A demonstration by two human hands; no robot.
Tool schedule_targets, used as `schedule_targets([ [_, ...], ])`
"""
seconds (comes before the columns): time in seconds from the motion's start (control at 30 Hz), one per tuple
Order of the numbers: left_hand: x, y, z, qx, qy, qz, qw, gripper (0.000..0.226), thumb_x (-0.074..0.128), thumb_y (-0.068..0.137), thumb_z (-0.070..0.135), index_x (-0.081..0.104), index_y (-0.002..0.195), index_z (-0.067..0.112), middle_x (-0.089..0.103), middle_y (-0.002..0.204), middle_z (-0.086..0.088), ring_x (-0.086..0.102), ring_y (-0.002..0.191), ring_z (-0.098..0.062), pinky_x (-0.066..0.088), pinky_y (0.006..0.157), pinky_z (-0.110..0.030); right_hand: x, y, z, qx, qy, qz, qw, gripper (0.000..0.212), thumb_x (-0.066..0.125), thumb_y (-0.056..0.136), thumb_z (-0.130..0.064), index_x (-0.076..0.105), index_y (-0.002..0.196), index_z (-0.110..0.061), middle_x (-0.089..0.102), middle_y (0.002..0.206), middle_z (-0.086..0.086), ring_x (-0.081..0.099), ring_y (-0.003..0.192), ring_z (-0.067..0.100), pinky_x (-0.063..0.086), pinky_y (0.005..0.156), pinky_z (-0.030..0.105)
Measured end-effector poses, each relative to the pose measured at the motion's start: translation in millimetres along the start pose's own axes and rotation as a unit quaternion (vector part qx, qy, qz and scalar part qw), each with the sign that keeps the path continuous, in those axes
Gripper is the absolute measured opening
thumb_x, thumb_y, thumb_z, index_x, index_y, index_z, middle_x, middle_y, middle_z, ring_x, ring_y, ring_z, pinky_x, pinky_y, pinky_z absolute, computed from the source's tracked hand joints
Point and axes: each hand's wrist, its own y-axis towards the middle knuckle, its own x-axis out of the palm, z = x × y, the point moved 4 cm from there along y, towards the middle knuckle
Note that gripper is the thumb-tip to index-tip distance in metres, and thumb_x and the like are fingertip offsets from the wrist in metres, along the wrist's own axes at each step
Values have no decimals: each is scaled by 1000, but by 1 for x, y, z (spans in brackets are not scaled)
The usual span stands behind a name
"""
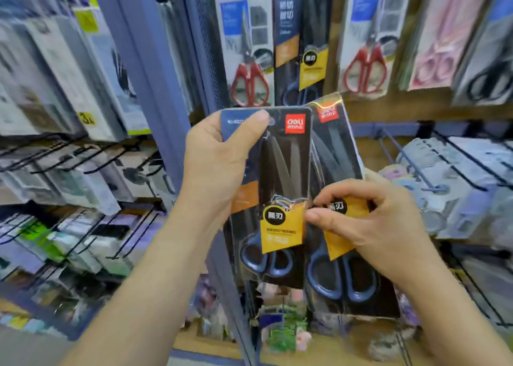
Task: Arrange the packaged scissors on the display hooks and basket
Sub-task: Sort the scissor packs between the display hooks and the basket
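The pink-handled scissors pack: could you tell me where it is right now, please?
Head view, upper right: the pink-handled scissors pack hangs in the top row, between a red-handled pack on its left and a dark-handled pack at the right edge.

**Bright Overhead Light, Smeared Edges**

Light comes down bright and even from above, leaving barely a shadow. Glare flashes along the glossy top of the rear scissors pack (pixel 330 107) and sheens the front scissors pack (pixel 280 171). The centre is fairly sharp, left hand (pixel 219 165) and right hand (pixel 369 221) included. The hanging goods (pixel 55 88) at left smear with motion blur, the blue upright (pixel 144 74) bows from the wide lens, and the basket stock (pixel 458 185) is soft.
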Motion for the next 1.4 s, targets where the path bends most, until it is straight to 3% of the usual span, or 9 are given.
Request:
schedule_targets([
  [0.27,49,88,54,58,-58,-15,997,8,71,88,13,71,80,12,69,72,-7,65,67,-22,54,61,-34,-20,66,-20,14,5,-24,1000,35,77,54,-51,76,70,-20,58,54,-21,50,50,-2,34,54,12],
  [0.37,68,116,72,74,-48,-18,996,5,75,85,16,73,85,11,72,75,-6,67,67,-22,55,59,-32,-30,84,-15,28,71,15,997,26,75,59,-48,77,73,-26,63,58,-15,53,55,-2,41,57,17],
  [0.53,87,138,83,108,-4,-22,994,11,79,79,26,75,73,19,74,76,-7,70,74,-29,57,71,-49,-42,104,-16,21,88,16,996,27,73,67,-48,78,76,-23,69,66,-6,58,61,4,46,59,20],
  [0.73,89,136,85,40,-65,-75,994,9,68,90,10,68,81,9,72,68,-4,67,59,-17,58,64,-34,-49,106,-16,17,91,-23,995,10,74,85,-21,79,75,-20,71,70,-9,61,65,-1,46,63,11],
  [0.93,91,149,78,3,22,-38,999,15,55,95,11,65,84,14,68,83,-9,62,78,-24,49,77,-39,-43,109,-11,27,137,-39,989,28,68,76,-43,80,82,-18,72,80,14,59,70,7,47,66,22],
  [1.03,87,140,66,9,53,-39,998,27,54,96,6,51,120,19,70,95,-3,68,76,-15,56,70,-32,-46,116,-5,47,161,-2,986,17,70,84,-30,80,78,-16,72,68,-1,60,65,1,47,63,14],
  [1.17,67,99,34,67,127,-105,984,43,61,91,-3,57,120,29,75,94,0,71,86,-12,57,78,-29,-46,128,-1,46,145,28,988,16,71,89,-22,79,75,-20,69,63,-9,59,60,-3,46,60,10],
  [1.27,61,104,14,66,117,-55,989,38,63,88,-7,70,107,26,76,101,6,70,99,-7,55,88,-26,-45,133,5,64,150,34,986,18,73,87,-19,77,69,-18,66,58,-12,56,56,-4,44,57,9],
  [1.4,65,144,-5,64,147,19,987,37,71,85,0,68,114,24,74,94,4,69,86,-8,54,81,-22,-62,126,29,92,161,89,979,24,73,81,-6,79,70,-27,69,63,-13,56,58,1,45,57,15],
])
